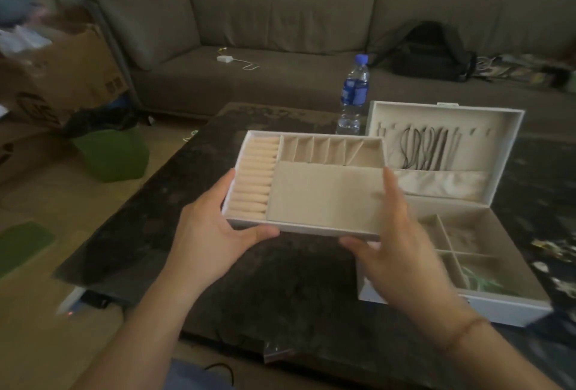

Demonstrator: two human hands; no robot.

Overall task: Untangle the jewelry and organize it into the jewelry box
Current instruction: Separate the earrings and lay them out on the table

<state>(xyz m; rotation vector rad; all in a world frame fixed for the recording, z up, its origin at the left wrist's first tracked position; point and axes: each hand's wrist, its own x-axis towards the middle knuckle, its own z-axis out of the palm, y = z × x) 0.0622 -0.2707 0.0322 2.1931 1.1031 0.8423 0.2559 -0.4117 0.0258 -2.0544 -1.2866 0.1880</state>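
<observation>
Hands (215, 234) hold tray (324, 193) above jewelry box (505, 305).

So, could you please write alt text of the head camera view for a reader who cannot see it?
Two hands hold a white removable tray with beige lining above a dark table: the left hand grips its left end, the right hand its right. An open jewelry box stands to the right, with cords hanging inside its lid and a water bottle behind.

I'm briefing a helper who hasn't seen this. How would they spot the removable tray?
Over the dark table, left of the open jewelry box, both hands hold a shallow white tray. Unlike the box, it has ring rolls along its left side.
</observation>
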